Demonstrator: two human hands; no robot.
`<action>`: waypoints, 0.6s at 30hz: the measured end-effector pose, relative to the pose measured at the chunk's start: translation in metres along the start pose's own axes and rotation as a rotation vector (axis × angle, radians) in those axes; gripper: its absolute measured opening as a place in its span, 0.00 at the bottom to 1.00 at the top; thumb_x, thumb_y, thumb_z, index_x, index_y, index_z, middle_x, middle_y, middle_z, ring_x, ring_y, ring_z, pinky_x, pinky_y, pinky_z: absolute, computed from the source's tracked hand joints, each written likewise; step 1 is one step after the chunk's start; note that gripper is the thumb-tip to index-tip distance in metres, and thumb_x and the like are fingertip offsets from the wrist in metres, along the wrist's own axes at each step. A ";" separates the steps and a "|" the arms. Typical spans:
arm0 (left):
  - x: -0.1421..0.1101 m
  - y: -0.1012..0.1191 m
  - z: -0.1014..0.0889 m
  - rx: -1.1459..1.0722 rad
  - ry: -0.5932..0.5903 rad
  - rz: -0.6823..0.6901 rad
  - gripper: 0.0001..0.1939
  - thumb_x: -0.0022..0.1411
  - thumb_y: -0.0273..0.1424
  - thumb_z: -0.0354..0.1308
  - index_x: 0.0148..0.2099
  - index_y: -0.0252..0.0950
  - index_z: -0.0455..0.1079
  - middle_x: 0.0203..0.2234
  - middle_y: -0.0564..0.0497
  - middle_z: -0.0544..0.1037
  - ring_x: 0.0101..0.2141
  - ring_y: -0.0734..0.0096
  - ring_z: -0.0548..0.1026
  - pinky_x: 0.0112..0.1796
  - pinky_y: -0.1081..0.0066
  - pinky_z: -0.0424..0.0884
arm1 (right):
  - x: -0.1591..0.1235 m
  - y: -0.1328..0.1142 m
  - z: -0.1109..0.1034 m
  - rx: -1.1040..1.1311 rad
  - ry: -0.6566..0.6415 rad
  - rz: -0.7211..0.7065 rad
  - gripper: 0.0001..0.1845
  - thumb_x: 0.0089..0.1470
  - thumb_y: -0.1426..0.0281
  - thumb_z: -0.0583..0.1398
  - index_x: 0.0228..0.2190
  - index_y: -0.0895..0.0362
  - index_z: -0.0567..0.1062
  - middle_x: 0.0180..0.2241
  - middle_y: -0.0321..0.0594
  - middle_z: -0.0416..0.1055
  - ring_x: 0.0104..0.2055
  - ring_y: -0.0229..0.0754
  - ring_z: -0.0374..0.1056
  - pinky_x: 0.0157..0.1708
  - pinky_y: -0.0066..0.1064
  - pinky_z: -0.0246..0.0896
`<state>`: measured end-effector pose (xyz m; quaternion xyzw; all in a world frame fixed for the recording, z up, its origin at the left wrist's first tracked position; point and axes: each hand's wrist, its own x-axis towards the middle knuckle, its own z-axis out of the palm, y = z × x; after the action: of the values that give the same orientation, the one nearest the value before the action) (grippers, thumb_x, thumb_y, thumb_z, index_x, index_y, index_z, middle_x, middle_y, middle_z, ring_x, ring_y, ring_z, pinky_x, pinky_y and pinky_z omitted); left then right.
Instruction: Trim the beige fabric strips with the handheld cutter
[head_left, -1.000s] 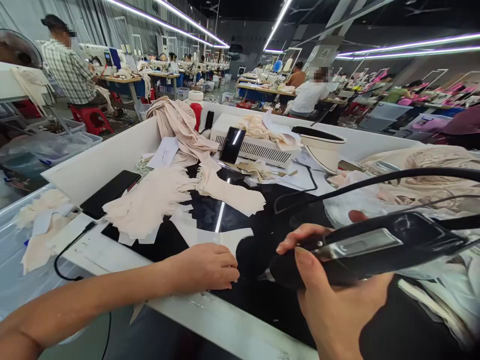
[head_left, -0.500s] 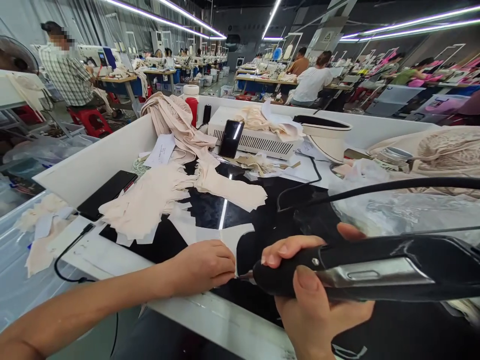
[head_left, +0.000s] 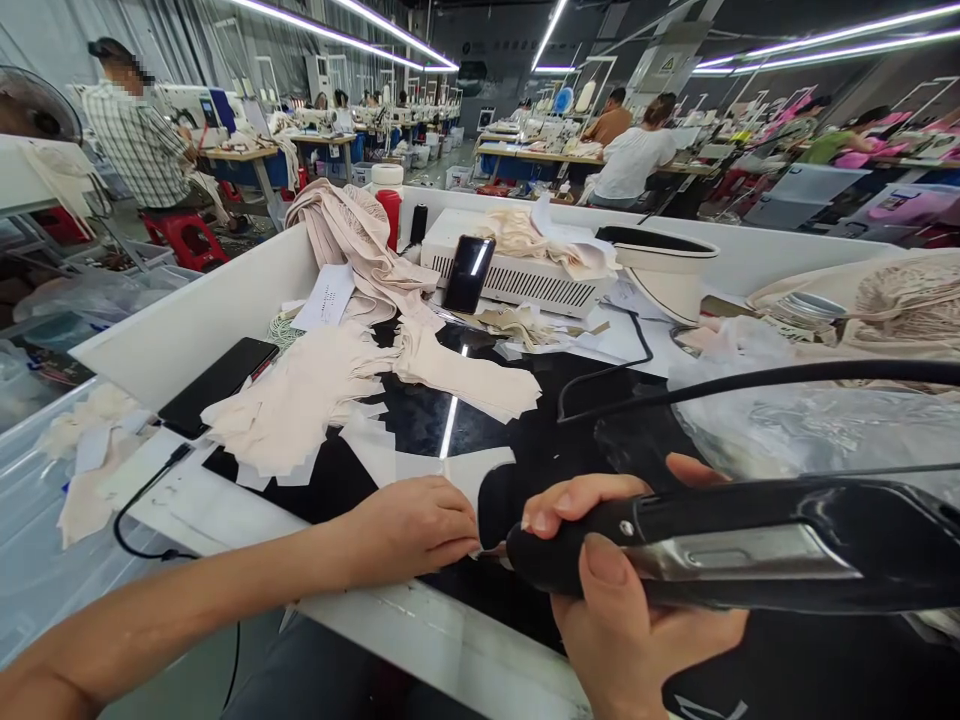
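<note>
My right hand (head_left: 622, 610) is wrapped round a black corded hand tool (head_left: 720, 545) with a silver lever along its side and a slim metal tip. The thumb lies over the front of its body. My left hand (head_left: 416, 530) is closed, its fingertips pinching the near corner of a pale cut cloth piece (head_left: 465, 472) that lies flat on the glossy black tabletop (head_left: 420, 410). The tool's tip is right beside those fingertips; whether it touches the cloth is hidden. Farther left lies a stack of beige cloth pieces (head_left: 300, 400), with another beige piece (head_left: 472, 370) beside it.
A phone (head_left: 469, 272) leans on a vented white box (head_left: 517, 270). A black tablet-like device (head_left: 219, 385) lies at left. Clear plastic bags (head_left: 810, 430) and a cream bin (head_left: 660, 265) are on the right. The tool's black cable (head_left: 795, 375) crosses above the table. White walls (head_left: 202, 280) border the table.
My left fingertips have shifted very slightly right, toward the tool's tip. The tool stays in nearly the same place. The whole view has shifted a little.
</note>
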<state>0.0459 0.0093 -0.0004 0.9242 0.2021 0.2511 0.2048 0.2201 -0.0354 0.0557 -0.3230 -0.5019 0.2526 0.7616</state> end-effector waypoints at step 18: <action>0.002 -0.006 0.004 0.187 -0.013 0.166 0.09 0.76 0.17 0.56 0.46 0.33 0.75 0.39 0.49 0.83 0.44 0.66 0.80 0.52 0.69 0.74 | 0.001 -0.002 0.001 -0.020 0.004 -0.004 0.26 0.60 0.68 0.72 0.57 0.46 0.73 0.30 0.30 0.75 0.25 0.41 0.68 0.27 0.36 0.73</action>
<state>0.0485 0.0141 -0.0056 0.9544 0.1461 0.2412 0.0977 0.2200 -0.0360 0.0580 -0.3301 -0.5033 0.2455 0.7599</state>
